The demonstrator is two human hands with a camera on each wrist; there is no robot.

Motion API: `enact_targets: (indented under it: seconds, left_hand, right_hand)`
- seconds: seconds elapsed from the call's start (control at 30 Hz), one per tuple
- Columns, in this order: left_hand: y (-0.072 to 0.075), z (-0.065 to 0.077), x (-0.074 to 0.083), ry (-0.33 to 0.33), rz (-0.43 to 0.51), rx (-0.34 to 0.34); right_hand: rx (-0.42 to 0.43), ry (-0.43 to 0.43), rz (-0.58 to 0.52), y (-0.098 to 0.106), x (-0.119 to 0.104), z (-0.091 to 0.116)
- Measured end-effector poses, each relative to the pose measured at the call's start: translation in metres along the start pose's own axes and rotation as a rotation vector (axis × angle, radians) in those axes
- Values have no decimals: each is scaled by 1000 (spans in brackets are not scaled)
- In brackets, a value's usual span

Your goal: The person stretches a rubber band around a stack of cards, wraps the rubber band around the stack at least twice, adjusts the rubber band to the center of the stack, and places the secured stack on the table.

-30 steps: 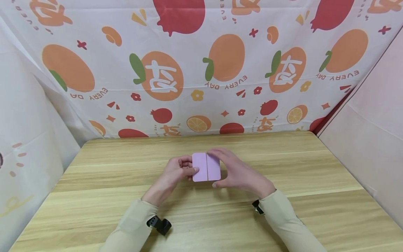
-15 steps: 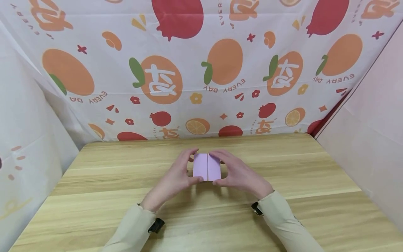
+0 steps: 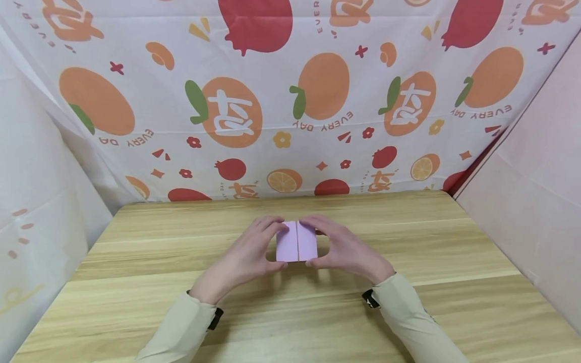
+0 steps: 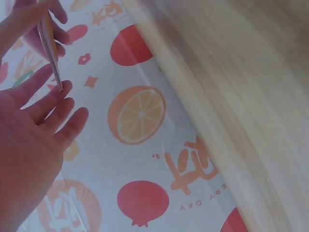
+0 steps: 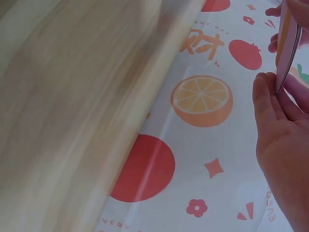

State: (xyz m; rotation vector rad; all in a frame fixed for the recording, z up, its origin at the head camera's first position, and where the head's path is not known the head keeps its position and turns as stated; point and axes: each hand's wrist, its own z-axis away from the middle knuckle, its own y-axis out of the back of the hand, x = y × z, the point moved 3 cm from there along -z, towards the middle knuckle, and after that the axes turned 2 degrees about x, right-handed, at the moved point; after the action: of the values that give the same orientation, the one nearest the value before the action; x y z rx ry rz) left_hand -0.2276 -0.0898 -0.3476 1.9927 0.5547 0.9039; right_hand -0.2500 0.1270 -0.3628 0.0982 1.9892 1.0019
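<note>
Both hands hold a thin lilac square folding card (image 3: 287, 243) upright above the table. A narrow slit runs down its middle and its corners are partly covered by fingers. My left hand (image 3: 247, 252) grips the left half, fingers at the top edge and thumb at the bottom edge. The right half is held the same way by my right hand (image 3: 347, 250). Seen edge-on in the left wrist view, the card (image 4: 49, 50) shows thin layers. In the right wrist view the card's edge (image 5: 288, 53) meets the fingertips. Its back is hidden in the head view.
A wooden table (image 3: 290, 317) spreads beneath the hands. Behind it hangs a white cloth (image 3: 268, 116) printed with fruit, and pale cloth walls (image 3: 540, 212) stand at both sides. Dark straps (image 3: 369, 298) sit at the wrists.
My left hand has gone from pinching the card's left edge to spanning its top and bottom edges. The right hand keeps its hold almost unmoved, and the card stays nearly in place.
</note>
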Motion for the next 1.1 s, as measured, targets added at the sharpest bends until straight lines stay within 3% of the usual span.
enact_targets:
  seconds: [0.4,0.67,1.1]
  left_hand:
    - [-1,-1,-17,-42,-13,31]
    - [-5,-1,-21,-32,-13,-28]
    - [-20,13,-18,-66,-28,-67]
  right_hand:
    - [-21,-5,80,-5,4,-7]
    - [-63,-37,166,-9,12,-7]
    - [-154,-85,271,-10,13,11]
